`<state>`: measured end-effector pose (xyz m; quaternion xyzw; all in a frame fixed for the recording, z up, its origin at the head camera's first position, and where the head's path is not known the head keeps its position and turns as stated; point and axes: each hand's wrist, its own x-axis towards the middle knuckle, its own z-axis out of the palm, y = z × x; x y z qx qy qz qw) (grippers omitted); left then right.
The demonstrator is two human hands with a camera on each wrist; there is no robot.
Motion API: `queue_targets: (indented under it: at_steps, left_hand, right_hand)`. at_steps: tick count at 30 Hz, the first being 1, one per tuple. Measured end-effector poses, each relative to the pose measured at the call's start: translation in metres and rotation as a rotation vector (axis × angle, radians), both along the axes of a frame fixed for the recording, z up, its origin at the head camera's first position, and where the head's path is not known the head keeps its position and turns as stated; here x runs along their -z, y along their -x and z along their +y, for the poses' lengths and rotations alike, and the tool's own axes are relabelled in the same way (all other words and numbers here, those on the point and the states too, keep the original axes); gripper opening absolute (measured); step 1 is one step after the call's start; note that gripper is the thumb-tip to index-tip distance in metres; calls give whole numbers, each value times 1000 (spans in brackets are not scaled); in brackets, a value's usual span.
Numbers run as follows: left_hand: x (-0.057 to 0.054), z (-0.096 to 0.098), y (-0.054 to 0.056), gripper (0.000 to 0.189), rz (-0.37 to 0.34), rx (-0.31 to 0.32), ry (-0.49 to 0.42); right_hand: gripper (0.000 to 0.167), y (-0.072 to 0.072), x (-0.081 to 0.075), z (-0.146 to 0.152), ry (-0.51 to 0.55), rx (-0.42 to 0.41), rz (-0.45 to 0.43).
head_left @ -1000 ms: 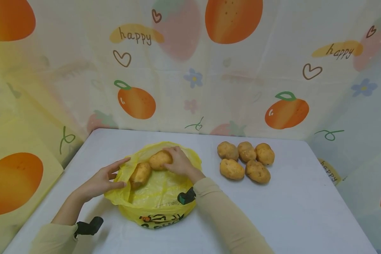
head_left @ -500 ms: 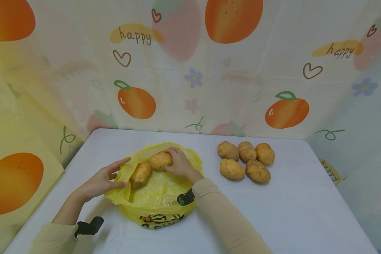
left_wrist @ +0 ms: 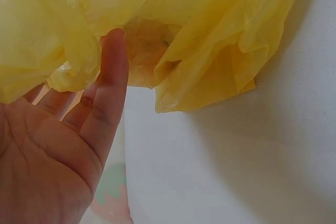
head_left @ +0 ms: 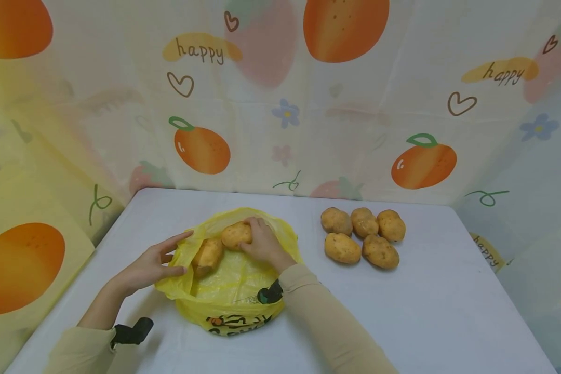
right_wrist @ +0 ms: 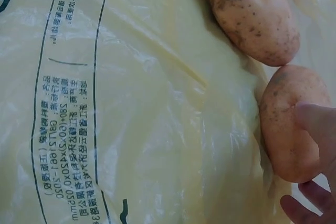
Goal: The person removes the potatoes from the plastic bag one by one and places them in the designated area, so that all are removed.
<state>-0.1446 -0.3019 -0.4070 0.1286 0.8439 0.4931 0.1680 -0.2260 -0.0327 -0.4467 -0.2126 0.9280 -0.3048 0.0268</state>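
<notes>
A yellow plastic bag [head_left: 238, 278] lies on the table with its mouth spread wide. Inside it one potato [head_left: 209, 257] rests against the left wall, and a second potato [head_left: 236, 236] touches it at the back. My right hand [head_left: 264, 241] reaches into the bag and grips that second potato between thumb and fingers, as the right wrist view also shows. At the bag's left rim, my left hand [head_left: 145, 265] touches the plastic with fairly straight, spread fingers. From the left wrist, the palm [left_wrist: 42, 166] faces the camera and the plastic hides some fingertips.
Several more potatoes [head_left: 343, 248] sit in a cluster on the white table [head_left: 425, 311], to the right of the bag. Behind the table hangs a fruit-printed cloth [head_left: 336, 130]. A black wrist camera [head_left: 133, 331] sticks out from the left sleeve.
My right forearm has shifted slightly to the left, and its hand still holds the potato. The left hand and the bag have barely moved.
</notes>
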Motion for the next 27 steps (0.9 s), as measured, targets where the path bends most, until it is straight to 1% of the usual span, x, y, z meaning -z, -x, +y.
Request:
queue_targets:
  at_steps: [8,16,22,27]
  left_hand:
    - [0,0,1,77,4,4,12]
    - [-1,1,0,77,3,-1,14]
    - [-1,1,-1,77,4,3,-3]
    - [-1,2,-1,78,6,3,-11]
  right_hand:
    - [55,-3,-6,2,-16,-14,-3]
    - [55,-8,-19,7,-47,-47,-6]
    - [56,-16,-28,16,-75,-66,-51]
    - [56,-19,-29,23,-75,-82,-91]
